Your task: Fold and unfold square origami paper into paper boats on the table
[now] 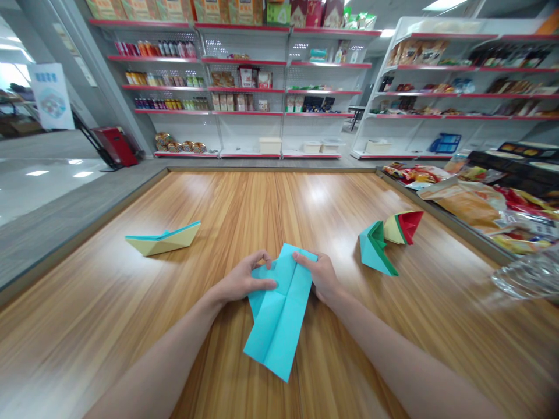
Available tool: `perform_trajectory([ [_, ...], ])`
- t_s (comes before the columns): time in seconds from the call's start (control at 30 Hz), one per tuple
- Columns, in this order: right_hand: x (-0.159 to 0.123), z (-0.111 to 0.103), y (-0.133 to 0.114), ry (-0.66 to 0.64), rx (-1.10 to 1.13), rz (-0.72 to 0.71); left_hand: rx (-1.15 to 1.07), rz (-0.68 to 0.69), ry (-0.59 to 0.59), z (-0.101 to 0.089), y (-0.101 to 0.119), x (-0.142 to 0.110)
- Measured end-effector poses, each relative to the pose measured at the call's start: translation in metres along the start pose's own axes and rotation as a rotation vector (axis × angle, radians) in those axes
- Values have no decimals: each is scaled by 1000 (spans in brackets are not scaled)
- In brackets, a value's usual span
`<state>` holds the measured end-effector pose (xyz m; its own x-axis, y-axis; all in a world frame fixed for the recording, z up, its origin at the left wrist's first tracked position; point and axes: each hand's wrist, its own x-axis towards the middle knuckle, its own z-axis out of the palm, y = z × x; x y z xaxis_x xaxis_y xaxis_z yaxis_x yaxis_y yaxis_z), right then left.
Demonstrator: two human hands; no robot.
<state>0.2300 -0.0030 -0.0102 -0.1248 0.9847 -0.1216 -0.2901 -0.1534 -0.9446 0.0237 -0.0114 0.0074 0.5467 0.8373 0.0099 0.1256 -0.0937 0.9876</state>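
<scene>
A partly folded sheet of light blue paper (279,314) is between my two hands, above the wooden table. Creases run along its length, and a folded flap sticks out on its left side. My left hand (244,276) grips that flap, thumb on top and index finger bent at its upper edge. With the thumb on the top right part, my right hand (321,273) pinches the paper's right edge. The fingers beneath the sheet are hidden.
On the table (218,203), a yellow and blue paper boat (168,241) lies left. To the right stand a blue and green folded paper piece (375,250) and a yellow and red one (404,227). Snack packets (471,201) and a clear plastic object (530,276) lie far right.
</scene>
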Motion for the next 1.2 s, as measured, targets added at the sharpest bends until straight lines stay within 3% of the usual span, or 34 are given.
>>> perform_trajectory([
  [0.23,-4,1,3,-69,-130,-60,-83,-39,105,1,-6,0],
  [0.5,-8,1,5,-14,-256,-131,-15,-51,-33,-3,-6,3],
  [0.73,-9,5,0,-166,-470,-122,-54,15,224,1,-9,3],
  [0.97,-9,3,1,-170,-426,-134,-62,-11,140,0,-10,5],
  [1.2,-8,7,-1,-189,-411,-99,-121,0,202,1,-10,3],
])
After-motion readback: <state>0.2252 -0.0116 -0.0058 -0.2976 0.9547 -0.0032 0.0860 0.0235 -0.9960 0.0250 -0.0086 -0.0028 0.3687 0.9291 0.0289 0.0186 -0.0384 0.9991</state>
